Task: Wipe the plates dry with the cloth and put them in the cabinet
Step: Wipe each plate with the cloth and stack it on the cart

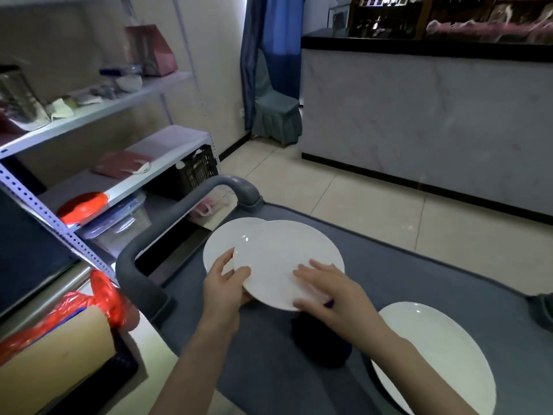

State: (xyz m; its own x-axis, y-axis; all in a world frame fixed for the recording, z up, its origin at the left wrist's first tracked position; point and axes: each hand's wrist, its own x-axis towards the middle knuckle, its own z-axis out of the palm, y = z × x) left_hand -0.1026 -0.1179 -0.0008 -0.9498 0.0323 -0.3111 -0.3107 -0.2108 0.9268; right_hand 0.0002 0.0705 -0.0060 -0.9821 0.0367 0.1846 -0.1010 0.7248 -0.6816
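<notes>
My left hand (225,283) grips the left rim of a white plate (278,259) held just above the grey cart top (419,280), thumb on its upper face. My right hand (326,290) lies on the plate's right side with fingers spread flat. A second white plate (217,247) lies partly under the held one, on its left. A dark cloth (320,342) lies bunched on the cart below my right wrist; part of it is hidden by my arm. A third white plate (440,348) sits at the cart's near right.
The cart's grey handle (185,211) curves along its left edge. A metal shelf rack (98,181) at left holds bags, a red plate and plastic boxes. A cardboard box with red wrap (59,333) sits at near left. A marble-fronted counter (419,121) and a covered chair (276,112) stand beyond the tiled floor.
</notes>
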